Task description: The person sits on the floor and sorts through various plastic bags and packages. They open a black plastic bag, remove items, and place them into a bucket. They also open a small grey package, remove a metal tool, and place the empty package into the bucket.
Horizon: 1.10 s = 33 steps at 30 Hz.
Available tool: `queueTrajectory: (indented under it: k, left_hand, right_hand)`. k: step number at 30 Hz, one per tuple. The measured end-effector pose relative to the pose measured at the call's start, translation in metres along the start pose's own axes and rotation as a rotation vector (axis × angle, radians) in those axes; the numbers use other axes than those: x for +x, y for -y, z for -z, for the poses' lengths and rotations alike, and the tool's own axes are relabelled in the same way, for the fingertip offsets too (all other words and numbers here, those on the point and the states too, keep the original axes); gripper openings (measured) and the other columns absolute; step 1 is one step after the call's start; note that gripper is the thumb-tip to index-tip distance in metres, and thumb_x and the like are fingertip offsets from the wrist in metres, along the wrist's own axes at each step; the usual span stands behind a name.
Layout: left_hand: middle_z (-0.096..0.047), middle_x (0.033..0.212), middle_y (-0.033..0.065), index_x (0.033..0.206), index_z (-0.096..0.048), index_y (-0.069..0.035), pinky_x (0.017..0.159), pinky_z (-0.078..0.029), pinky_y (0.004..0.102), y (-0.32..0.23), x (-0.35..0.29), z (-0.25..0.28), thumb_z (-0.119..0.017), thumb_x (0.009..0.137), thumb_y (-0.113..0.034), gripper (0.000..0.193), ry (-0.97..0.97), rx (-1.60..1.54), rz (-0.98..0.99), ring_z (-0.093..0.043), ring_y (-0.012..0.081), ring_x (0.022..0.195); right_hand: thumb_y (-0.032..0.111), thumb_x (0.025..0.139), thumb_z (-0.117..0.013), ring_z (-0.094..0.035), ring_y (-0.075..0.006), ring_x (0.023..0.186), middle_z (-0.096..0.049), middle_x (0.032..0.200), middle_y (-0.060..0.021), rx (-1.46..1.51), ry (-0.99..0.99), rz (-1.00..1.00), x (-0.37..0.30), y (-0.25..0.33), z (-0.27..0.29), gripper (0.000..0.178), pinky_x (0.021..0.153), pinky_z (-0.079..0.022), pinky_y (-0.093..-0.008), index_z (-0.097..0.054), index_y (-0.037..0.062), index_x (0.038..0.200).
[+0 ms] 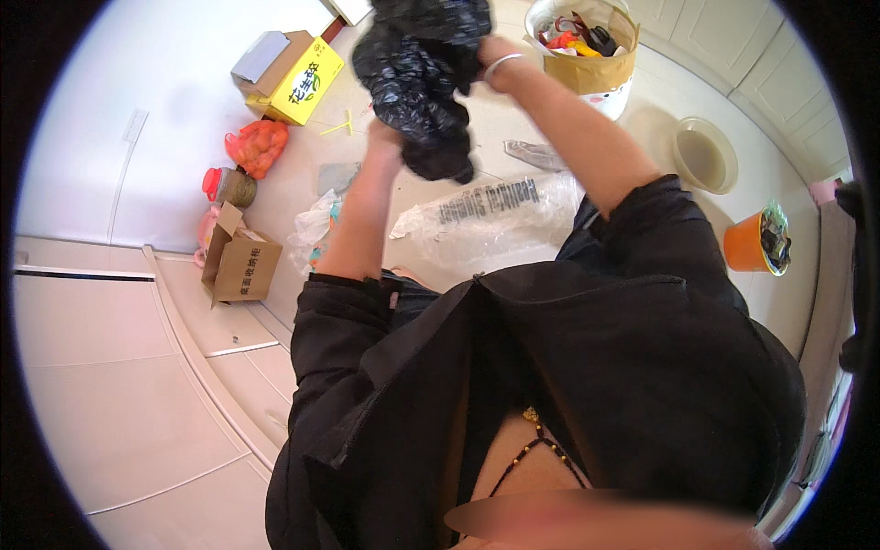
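A crumpled black plastic bag (422, 73) is held up in front of me at the top of the view, its upper end cut off by the picture's edge. My right hand (496, 62) grips the bag's right side, with a pale bangle on the wrist. At the lower left of the bag, my left hand (383, 145) is closed against it, blurred, its fingers mostly hidden by the plastic. Below on the floor lie a clear plastic wrapper (495, 215) with dark print and a smaller clear piece (534, 154).
Along the left stand a yellow box (307, 82), a red bag of round items (257, 147), a red-lidded jar (240, 189) and an open cardboard box (246, 266). To the right are a filled bin (591, 73), a basin of cloudy water (704, 156) and an orange bucket (747, 243).
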<state>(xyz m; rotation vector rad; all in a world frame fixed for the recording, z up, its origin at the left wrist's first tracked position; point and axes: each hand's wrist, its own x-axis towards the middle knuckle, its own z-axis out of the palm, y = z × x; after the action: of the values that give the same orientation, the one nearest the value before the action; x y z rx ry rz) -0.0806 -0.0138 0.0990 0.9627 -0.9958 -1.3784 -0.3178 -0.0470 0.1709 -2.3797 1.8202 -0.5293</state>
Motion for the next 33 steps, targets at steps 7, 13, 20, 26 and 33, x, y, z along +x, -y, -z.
queueTrajectory:
  k: [7, 13, 20, 26, 33]
  left_hand:
    - [-0.066, 0.094, 0.0067, 0.107, -0.062, 0.002, 0.074, -0.050, 0.0285, -0.092, 0.013, 0.117, -0.055, 0.083, 0.001, 0.025, 0.004, 0.416, -0.136, -0.061, 0.0165, 0.080]
    - [-0.063, 0.079, 0.0029, 0.096, -0.066, 0.000, 0.064, -0.045, 0.0276, -0.146, 0.038, 0.137, -0.054, 0.089, -0.021, 0.025, -0.223, 1.016, -0.097, -0.056, 0.0124, 0.069]
    - [-0.060, 0.104, 0.0207, 0.110, -0.053, 0.011, 0.077, -0.055, 0.0462, -0.174, 0.015, 0.191, -0.051, 0.086, -0.011, 0.033, -0.806, 0.077, -0.142, -0.062, 0.0335, 0.092]
    - [-0.063, 0.104, 0.0135, 0.106, -0.060, 0.003, 0.080, -0.052, 0.0388, -0.195, 0.025, 0.150, -0.045, 0.091, -0.025, 0.035, -0.478, 0.142, -0.083, -0.063, 0.0266, 0.091]
    - [-0.056, 0.118, 0.0138, 0.120, -0.057, -0.006, 0.095, -0.044, 0.0413, -0.208, 0.029, 0.008, -0.022, 0.099, -0.030, 0.047, -0.206, 0.250, -0.146, -0.053, 0.0264, 0.108]
  right_hand:
    - [0.016, 0.074, -0.072, -0.059, -0.0326, 0.098, -0.062, 0.104, -0.0156, -0.173, -0.120, -0.012, -0.021, -0.179, 0.037, 0.039, 0.084, -0.050, -0.0386, -0.058, 0.0053, 0.109]
    - [0.028, 0.090, -0.050, -0.065, -0.0225, 0.078, -0.065, 0.091, -0.0113, 0.705, -0.277, -0.619, -0.015, -0.236, 0.018, 0.032, 0.064, -0.055, -0.0376, -0.061, 0.0001, 0.099]
    - [0.021, 0.085, -0.055, -0.062, -0.0137, 0.084, -0.064, 0.086, -0.0011, 0.553, -0.216, -0.917, -0.077, -0.327, 0.025, 0.013, 0.065, -0.047, -0.0342, -0.063, 0.0122, 0.087]
    - [0.031, 0.086, -0.056, -0.058, -0.0126, 0.075, -0.063, 0.085, -0.0006, 0.987, -0.221, -0.908, -0.068, -0.292, -0.007, 0.022, 0.064, -0.044, -0.0287, -0.064, 0.0121, 0.092]
    - [0.054, 0.082, -0.058, -0.061, -0.0262, 0.097, -0.062, 0.112, -0.0145, 0.553, 0.287, -0.143, -0.014, -0.070, -0.030, 0.064, 0.082, -0.049, -0.0357, -0.056, 0.0046, 0.123]
